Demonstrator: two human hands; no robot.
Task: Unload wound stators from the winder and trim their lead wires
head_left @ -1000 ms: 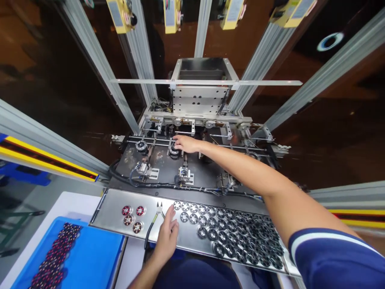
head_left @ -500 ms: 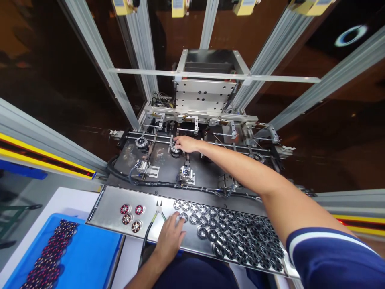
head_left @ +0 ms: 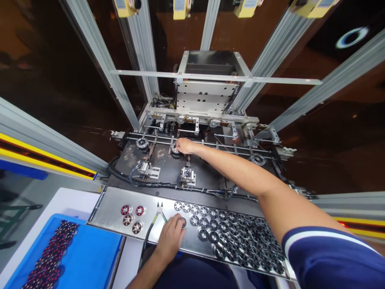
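Observation:
My left hand (head_left: 171, 237) is closed on a bare black-and-silver motor stator (head_left: 183, 223) low over the metal tray (head_left: 105, 216). Reaching into the machine, my right hand (head_left: 184, 146) has its fingers curled on a round stator (head_left: 174, 149) seated in the second holder from the left; the fingertips are partly hidden. Several more bare stators (head_left: 203, 222) lie in rows and a dense heap on the right of the tray. On its left rest several stators wound with red and copper wire (head_left: 127, 219). Beside my left hand lie cutting pliers (head_left: 159, 208).
Another holder (head_left: 142, 143) with a round part stands at the machine's left, and a ring-shaped holder (head_left: 258, 159) at its right. Small clamp blocks (head_left: 187, 175) and cables cross the machine bed. A blue bin (head_left: 90, 249) holds wound stators. Yellow-edged posts (head_left: 48, 157) flank the opening.
My left hand has closed on a stator from the lower row and drawn it slightly towards me. My right hand stays at the same holder, its fingers curled lower.

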